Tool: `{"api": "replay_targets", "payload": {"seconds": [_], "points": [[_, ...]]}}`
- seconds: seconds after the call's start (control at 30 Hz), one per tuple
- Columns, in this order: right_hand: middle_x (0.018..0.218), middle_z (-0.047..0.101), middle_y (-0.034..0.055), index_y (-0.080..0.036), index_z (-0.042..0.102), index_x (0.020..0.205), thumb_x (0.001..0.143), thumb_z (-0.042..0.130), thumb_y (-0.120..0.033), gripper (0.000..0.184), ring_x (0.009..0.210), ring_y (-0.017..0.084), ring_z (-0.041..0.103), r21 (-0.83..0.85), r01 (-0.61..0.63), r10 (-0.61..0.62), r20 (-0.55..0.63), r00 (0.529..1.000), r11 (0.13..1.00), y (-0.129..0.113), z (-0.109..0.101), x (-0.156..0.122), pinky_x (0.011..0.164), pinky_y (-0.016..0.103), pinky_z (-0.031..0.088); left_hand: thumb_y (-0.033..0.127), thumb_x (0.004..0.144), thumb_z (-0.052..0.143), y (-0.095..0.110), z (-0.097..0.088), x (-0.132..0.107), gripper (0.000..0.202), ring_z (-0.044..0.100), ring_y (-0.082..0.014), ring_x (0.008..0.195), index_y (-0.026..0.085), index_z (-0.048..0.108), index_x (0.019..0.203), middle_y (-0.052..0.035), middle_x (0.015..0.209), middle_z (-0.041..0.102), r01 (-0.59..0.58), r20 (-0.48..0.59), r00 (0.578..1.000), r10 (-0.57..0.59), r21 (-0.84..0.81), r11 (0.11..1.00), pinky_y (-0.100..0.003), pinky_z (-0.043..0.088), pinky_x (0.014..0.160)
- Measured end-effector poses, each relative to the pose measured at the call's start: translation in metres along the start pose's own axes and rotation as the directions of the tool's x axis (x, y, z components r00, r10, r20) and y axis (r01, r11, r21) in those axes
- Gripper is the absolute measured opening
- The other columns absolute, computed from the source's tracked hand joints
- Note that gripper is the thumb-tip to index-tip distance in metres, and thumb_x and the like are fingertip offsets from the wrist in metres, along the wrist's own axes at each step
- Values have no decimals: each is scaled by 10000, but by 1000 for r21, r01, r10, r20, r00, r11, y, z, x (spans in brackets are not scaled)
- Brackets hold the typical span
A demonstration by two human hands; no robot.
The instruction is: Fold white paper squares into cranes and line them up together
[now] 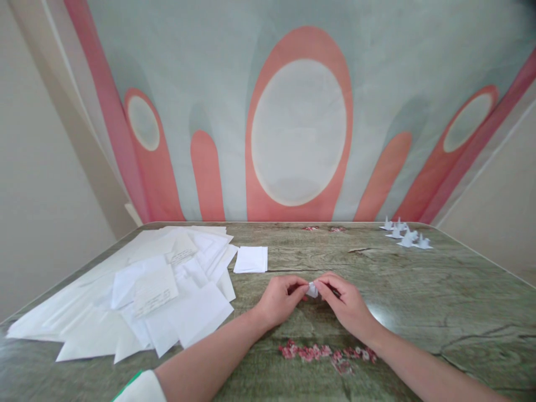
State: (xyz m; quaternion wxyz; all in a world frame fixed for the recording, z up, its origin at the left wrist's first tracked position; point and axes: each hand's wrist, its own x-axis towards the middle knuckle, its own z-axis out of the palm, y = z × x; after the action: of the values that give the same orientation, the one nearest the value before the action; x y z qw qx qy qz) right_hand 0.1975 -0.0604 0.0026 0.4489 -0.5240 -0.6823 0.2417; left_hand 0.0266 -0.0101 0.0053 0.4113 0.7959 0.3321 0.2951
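Where the two hands meet, a small folded paper piece, white with angular edges, is held between them. The left hand pinches its left side; the right hand pinches its right side. Both thumbs point inward, fingers curl, and the bare forearms converge from the near side. Whether the piece touches the wood-grain tabletop cannot be told. Just nearer than the grip, a pink blossom motif marks this surface. Beyond and left of the grip lies a flat stack of square sheets; farther left, a broad heap of overlapping white paper. Well beyond and right stand pointed paper figures.
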Motion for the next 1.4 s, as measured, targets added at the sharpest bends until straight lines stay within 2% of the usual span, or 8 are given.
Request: {"api": "replay_targets", "payload": {"seconds": [0.27, 0.43, 0.6, 0.77, 0.9, 1.07, 1.3, 1.4], "points": [[736, 558, 16, -189, 601, 778, 883, 447, -362, 255, 682, 148, 539, 14, 0, 0, -22, 1000, 1000, 1, 2, -1, 642, 264, 426, 227, 818, 540, 4, -4, 0, 179, 570, -144, 714, 187, 712, 837, -25, 760, 639, -89, -82, 992, 97, 95, 991, -235, 437, 668], [787, 604, 24, -191, 603, 860, 870, 467, -345, 206, 709, 156, 566, 39, -44, 45, -18, 999, 998, 5, 4, -2, 658, 268, 441, 160, 763, 553, -1, 0, 0, 133, 565, -126, 652, 161, 666, 833, -10, 742, 645, -16, -92, 995, 22, 69, 997, -214, 442, 616], [766, 606, 23, -192, 610, 827, 856, 484, -313, 177, 712, 161, 563, -16, -32, 31, -10, 999, 999, 3, 3, -2, 655, 273, 437, 108, 708, 540, -6, 5, 0, 132, 567, -119, 664, 155, 626, 796, 1, 733, 629, -27, -61, 998, 32, 90, 996, -197, 433, 617], [749, 590, 13, -197, 610, 795, 852, 495, -263, 144, 711, 154, 554, -32, 24, -24, 20, 1000, 999, 1, 2, -3, 673, 274, 425, 154, 718, 565, -5, 4, -1, 58, 539, -121, 651, 172, 620, 725, 14, 687, 596, -74, -4, 997, 77, 241, 968, -200, 403, 612], [784, 581, 16, -199, 603, 819, 850, 502, -237, 112, 740, 154, 549, -19, 46, -45, 23, 999, 999, 1, 3, -3, 686, 273, 425, 170, 736, 562, -3, 2, 0, 80, 534, -134, 675, 180, 633, 700, 9, 680, 584, -70, 15, 998, 69, 313, 947, -205, 396, 624], [800, 559, 14, -198, 584, 842, 849, 501, -227, 88, 710, 145, 545, 0, 33, -33, 38, 999, 999, 3, 5, -2, 661, 267, 431, 194, 757, 562, -1, 1, 1, 77, 529, -131, 672, 176, 625, 717, 10, 685, 582, -57, -17, 998, 65, 280, 958, -206, 390, 617], [733, 539, -7, -199, 567, 810, 842, 511, -235, 74, 659, 139, 534, 4, -10, 10, 41, 999, 1000, 5, 7, -2, 618, 259, 421, 188, 734, 591, -6, 4, 2, 73, 531, -111, 626, 161, 560, 795, 20, 689, 580, 33, -107, 994, -25, 78, 996, -198, 406, 590], [713, 528, -15, -199, 549, 796, 835, 520, -228, 56, 644, 135, 527, 7, -17, 17, 32, 999, 1000, 5, 6, -2, 607, 254, 417, 205, 731, 605, -6, 3, 2, 64, 522, -115, 633, 161, 564, 754, 14, 695, 576, 24, -127, 992, -9, 111, 994, -203, 400, 586]]}}
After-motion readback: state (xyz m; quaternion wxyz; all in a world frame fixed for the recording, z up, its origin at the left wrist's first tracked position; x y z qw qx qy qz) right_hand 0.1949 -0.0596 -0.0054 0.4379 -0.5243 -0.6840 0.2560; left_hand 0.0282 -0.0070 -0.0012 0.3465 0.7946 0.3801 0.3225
